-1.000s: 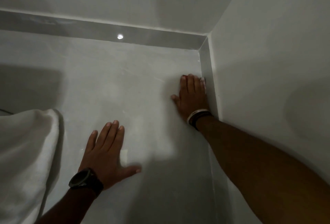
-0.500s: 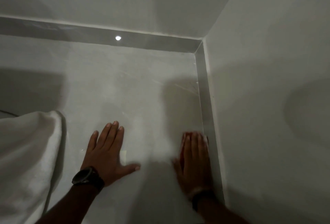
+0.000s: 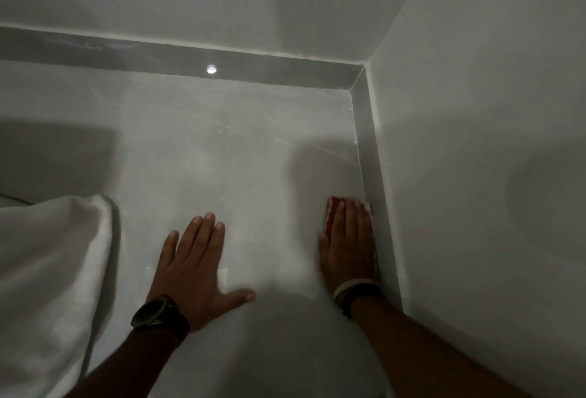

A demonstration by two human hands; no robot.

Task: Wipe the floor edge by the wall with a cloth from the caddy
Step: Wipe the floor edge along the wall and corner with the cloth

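Note:
My right hand [image 3: 348, 245] lies flat on a cloth [image 3: 331, 210], pressing it onto the pale floor [image 3: 222, 150] right against the grey skirting [image 3: 367, 150] of the right wall. Only the cloth's red edge and a bit of white show past my fingertips; the rest is hidden under the palm. My left hand [image 3: 193, 264], with a dark watch on the wrist, rests flat on the floor with its fingers spread and holds nothing. No caddy is in view.
A white fabric [image 3: 47, 271] hangs down at the left, close to my left arm. The back wall's skirting [image 3: 126, 52] meets the right one in the far corner. A bright light reflection [image 3: 211, 68] sits on the back skirting.
My right hand slid the cloth back along the right skirting from near the corner towards me, then a little forward again. My left hand has stayed planted.

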